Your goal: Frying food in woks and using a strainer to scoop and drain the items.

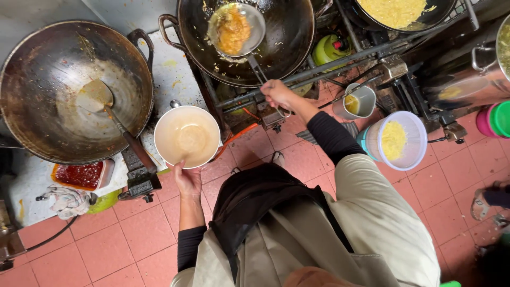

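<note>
Above the dark wok [287, 37], the right hand [277, 94] clamps a ladle [236, 27] heaped with orange-yellow food. Beside the wok, the left hand [187, 178] grips a cream bowl [187, 136]'s rim; a tilt could spill food onto the burner.

Left hand [187, 179]: extended forward and low, arm nearly straight, palm up, fingers curled in a closed grasp. Dark sleeve ends at mid-forearm; wrist and forearm bare. Right hand [276, 94]: reaches farther forward and higher, elbow bent, forearm angled up to the left, fingers wrapped shut in a fist grip. Dark sleeve covers the arm to below the elbow.
</note>
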